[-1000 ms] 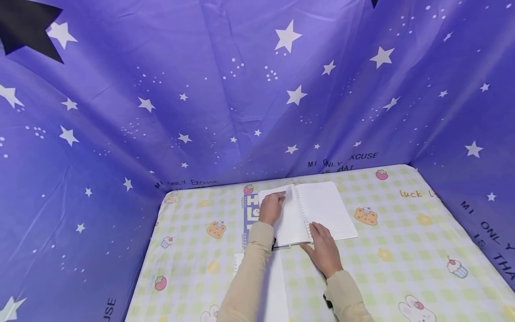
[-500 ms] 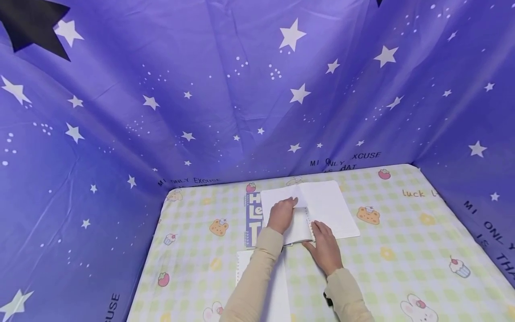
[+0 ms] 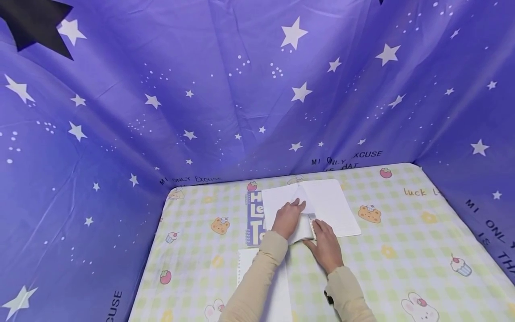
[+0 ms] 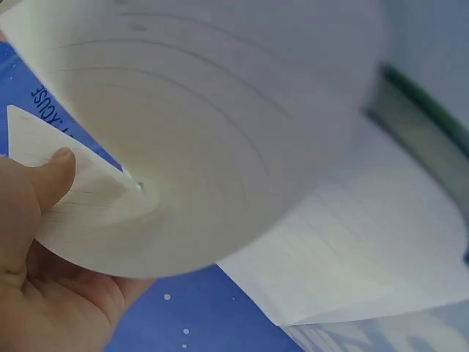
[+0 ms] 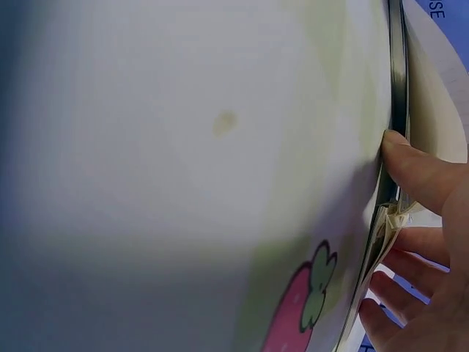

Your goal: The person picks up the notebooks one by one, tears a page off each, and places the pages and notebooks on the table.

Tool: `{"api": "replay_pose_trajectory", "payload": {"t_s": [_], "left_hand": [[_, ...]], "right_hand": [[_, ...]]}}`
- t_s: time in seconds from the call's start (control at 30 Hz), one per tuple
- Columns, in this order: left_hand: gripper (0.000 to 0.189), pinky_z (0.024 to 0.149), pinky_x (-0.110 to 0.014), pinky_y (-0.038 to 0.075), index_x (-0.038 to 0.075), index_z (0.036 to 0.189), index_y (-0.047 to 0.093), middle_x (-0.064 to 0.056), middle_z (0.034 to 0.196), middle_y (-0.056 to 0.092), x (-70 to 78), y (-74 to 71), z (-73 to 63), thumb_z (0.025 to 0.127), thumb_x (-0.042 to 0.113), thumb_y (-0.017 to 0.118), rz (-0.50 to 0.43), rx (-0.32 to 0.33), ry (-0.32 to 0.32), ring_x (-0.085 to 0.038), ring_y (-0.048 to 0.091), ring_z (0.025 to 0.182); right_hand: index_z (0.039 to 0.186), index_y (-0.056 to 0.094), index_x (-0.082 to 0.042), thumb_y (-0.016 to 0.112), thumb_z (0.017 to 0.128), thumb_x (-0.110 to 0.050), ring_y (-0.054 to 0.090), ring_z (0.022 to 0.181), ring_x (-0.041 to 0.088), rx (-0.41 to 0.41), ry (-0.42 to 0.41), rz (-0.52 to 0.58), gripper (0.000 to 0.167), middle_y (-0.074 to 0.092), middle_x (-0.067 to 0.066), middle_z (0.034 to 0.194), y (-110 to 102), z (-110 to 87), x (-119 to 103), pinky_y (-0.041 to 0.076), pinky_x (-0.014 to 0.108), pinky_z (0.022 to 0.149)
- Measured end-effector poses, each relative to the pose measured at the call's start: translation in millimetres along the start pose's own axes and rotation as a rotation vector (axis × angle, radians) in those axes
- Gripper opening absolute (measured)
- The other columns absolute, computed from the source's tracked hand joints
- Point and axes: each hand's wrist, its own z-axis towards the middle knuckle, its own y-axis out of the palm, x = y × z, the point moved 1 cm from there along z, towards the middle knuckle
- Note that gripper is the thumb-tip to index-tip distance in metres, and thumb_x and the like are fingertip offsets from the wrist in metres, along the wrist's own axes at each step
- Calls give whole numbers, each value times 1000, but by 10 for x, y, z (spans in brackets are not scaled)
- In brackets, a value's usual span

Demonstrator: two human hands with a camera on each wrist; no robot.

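An open notebook (image 3: 338, 210) with white pages and a row of punched holes along its inner margin lies at the middle of the table's far half. My left hand (image 3: 289, 219) pinches a lined page (image 4: 183, 147), which curls up into a cone in the left wrist view; the thumb lies on top and the other fingers are behind the paper. At the lower end of the spine, my right hand (image 3: 327, 246) grips the notebook, thumb against its bottom edge (image 5: 399, 81) and fingers over the pages.
A blue book with large white letters (image 3: 253, 223) lies partly under the notebook's left side. Nearer, a white sheet with a punched left edge (image 3: 277, 299) lies partly beneath the left sleeve. A starry purple curtain (image 3: 241, 112) borders the checkered tablecloth (image 3: 402, 268).
My left hand has moved rightward across the left page toward the spine, peeling and curling the page with it. My right hand stays at the bottom of the spine.
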Motion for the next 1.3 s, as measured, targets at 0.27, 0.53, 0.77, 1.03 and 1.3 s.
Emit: {"api": "replay_pose_trajectory", "payload": {"t_s": [0.27, 0.53, 0.77, 1.03, 1.3], "left_hand": [[38, 74, -39, 62, 31, 129, 66, 5, 141, 59, 186, 26, -78, 99, 16, 49, 78, -61, 61, -35, 62, 120], [41, 92, -46, 56, 36, 132, 63, 11, 141, 58, 244, 15, -161, 99, 17, 48, 92, -74, 85, -32, 54, 131], [44, 99, -53, 51, 34, 134, 62, 8, 140, 59, 294, -34, -268, 97, 13, 53, -17, -94, 119, -31, 49, 136], [45, 102, -50, 50, 32, 134, 63, 9, 140, 59, 316, -11, -371, 95, 12, 56, -38, -62, 132, -24, 49, 137], [44, 105, -48, 48, 33, 134, 63, 10, 137, 61, 335, -42, -454, 97, 11, 53, -29, 14, 186, -19, 50, 136]], "right_hand": [[128, 56, 14, 85, 76, -17, 49, 125, 45, 17, -4, -4, 67, 57, 30, 130, 11, 16, -2, 41, 55, 107], [123, 60, 12, 86, 75, -17, 51, 122, 46, 26, -5, -17, 62, 62, 30, 124, -3, 10, -12, 42, 55, 106], [123, 60, 14, 85, 74, -13, 54, 122, 46, 19, 7, -32, 61, 67, 29, 115, 18, -3, 17, 40, 54, 109], [131, 53, 15, 83, 76, -10, 49, 123, 51, 20, 29, -3, 68, 61, 34, 123, 5, -57, 25, 43, 60, 102], [127, 56, 15, 78, 80, -7, 49, 123, 52, 12, 45, 53, 57, 56, 36, 128, -24, -44, 24, 44, 61, 101]]}}
